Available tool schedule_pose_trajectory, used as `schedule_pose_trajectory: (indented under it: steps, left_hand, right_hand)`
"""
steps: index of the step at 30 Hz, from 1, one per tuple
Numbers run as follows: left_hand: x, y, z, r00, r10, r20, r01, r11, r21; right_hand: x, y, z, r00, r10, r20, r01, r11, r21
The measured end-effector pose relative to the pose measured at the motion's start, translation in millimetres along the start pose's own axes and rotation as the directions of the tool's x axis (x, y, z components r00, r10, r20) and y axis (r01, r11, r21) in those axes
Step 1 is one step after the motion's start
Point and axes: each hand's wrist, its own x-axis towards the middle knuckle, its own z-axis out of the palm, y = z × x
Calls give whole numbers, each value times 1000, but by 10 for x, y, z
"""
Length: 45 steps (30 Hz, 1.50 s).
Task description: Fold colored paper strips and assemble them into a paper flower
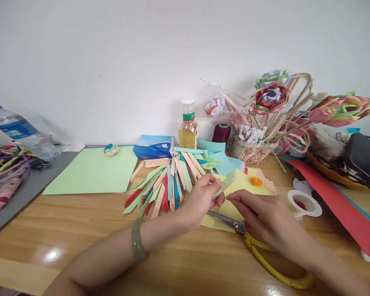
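Note:
My left hand (205, 193), with a green bangle at its wrist, is closed on a folded pale green paper strip (230, 181) that points up and to the right. Close beside it, my right hand (262, 211) pinches its thumb and fingertips together; whatever is between them is too small to make out. Scissors with yellow handles (274, 267) lie on the table beneath my right hand, their blades (223, 220) resting over yellow paper (228, 211). Behind my left hand spreads a fan of folded paper strips (160, 187) in green, peach, red and blue.
A white spool (305, 203) and red paper (342, 197) lie at the right. Behind stand a drink bottle (188, 127), a tissue pack (153, 147) and a basket (249, 150) with paper flowers. Green sheets (92, 172) lie at the left, near a water bottle (21, 129).

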Motion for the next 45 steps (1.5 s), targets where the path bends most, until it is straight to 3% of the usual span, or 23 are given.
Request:
schedule_pose_trajectory:
  steps: [7,11,14,17,20,22,24,26,28,30,33,37,41,45]
  left_hand:
    - [-22,29,-7,999,46,-9,-47,998,-29]
    - [-53,92,-78,982,20,186,1,993,-114]
    - [-74,163,-164,927,-24,374,42,998,-38]
    - [-95,224,-216,849,-106,518,33,989,147]
    - [-118,242,-214,776,-169,608,-96,920,379]
    - [-129,228,-195,762,-191,619,-199,841,503]
    - [-135,208,-172,789,-186,586,-269,753,601]
    - [-132,190,-151,852,-142,504,-285,680,675]
    - [-120,177,-138,900,-108,421,-257,651,715]
    - [-100,164,-138,921,-102,375,-220,660,719]
    - [-63,135,-164,932,-108,346,-166,720,674]
    - [-18,88,-208,922,-82,378,-137,845,518]
    - [-5,64,-210,903,-96,420,-70,930,361]
    - [-19,69,-191,900,-80,429,-56,953,297]
  right_hand:
    - [-21,-10,33,1000,-12,-5,12,999,46]
    - [19,-12,-44,998,2,64,-14,982,186]
    - [56,11,-137,989,7,148,-51,954,295]
    - [75,71,-204,966,-11,259,-86,929,361]
    - [79,148,-221,924,-21,381,-147,902,406]
    - [78,187,-213,907,-14,421,-192,876,443]
    - [77,201,-200,901,9,433,-227,861,455]
    - [77,189,-189,911,62,408,-250,869,427]
    - [76,155,-185,923,130,362,-272,886,376]
    - [77,111,-188,932,192,307,-290,902,318]
    - [76,66,-203,939,251,237,-302,928,217]
    - [69,83,-202,959,241,147,-258,960,107]
    - [62,124,-190,957,224,183,-250,959,136]
    - [66,131,-200,953,228,200,-265,947,179]
